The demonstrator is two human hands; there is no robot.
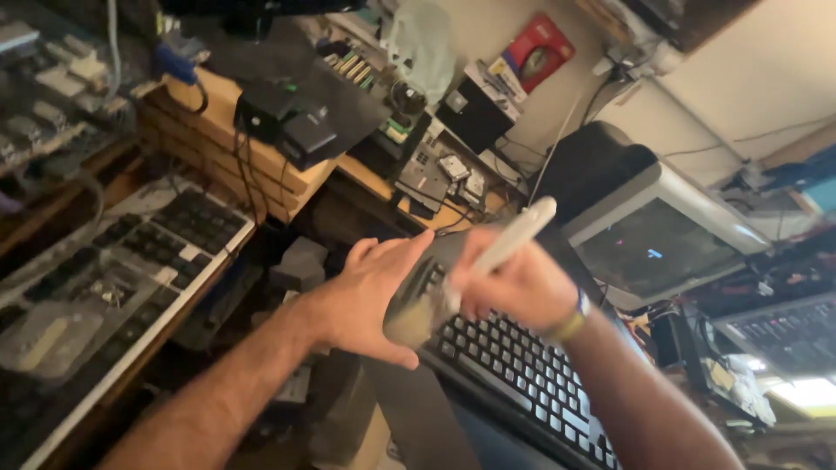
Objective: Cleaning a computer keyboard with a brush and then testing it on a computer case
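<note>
A: Black plastic keyboard [514, 365] is gripped at its near end by the left hand [370, 300]; white-handled brush [501, 248] is clasped in the right hand [514, 283].

B: Keyboard judged light, stiff, with fragile keys; best held by the frame edges.

A red, rounded blister package [539, 50] with a dark oval item behind clear plastic hangs on the pale wall at top centre, tilted. Just left and below it leans a black rectangular box [475, 111] with a white label strip along its upper edge. To the right, a bulky grey monitor with a dark glass screen [657, 248] stands tilted; the screen is almost black, with a tiny bluish mark near its middle. At the lower right edge, a bright whitish glowing panel [805, 392] shows, too blurred to tell what it is.
</note>
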